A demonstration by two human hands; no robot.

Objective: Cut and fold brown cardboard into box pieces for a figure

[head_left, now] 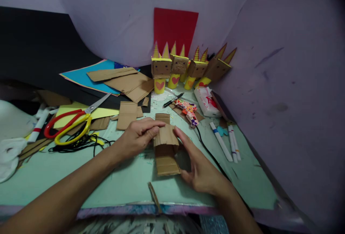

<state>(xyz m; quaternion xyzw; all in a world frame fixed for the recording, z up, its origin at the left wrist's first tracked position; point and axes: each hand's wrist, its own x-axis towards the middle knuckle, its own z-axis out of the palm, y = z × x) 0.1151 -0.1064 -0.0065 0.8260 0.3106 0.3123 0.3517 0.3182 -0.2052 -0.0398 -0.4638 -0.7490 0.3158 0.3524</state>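
— Folding is what it looks like: both hands sit on a creased cardboard strip (165,148) in the middle of the green mat (81,176).

— How are the fingers set?

— The left hand (137,136) pinches the strip's upper fold from the left, fingers curled on it. The right hand (198,165) has its fingers spread along the right edge, touching the card and steadying it more than gripping it.

— And the strip itself?

— It is bent into a hump at the top, with one flap lying flat toward the person and another flat beyond. My guess is a box head half formed: the creases are in, but the sides are not closed.

— Anything finished nearby?

— Yes, a row of figures (188,67) stands at the back wall, each a cardboard box with yellow spikes on a yellow tube bearing a heart. So several seem complete, and this one has no spikes or tube.

— What else is on the mat?

— A glue gun (189,112) with its black cord lies just beyond the right hand, a black pen (173,100) near it, glue sticks (226,140) to the right. Scissors (74,121) with red and yellow handles lie well to the left, and spare cardboard pieces (126,81) rest on coloured paper behind.
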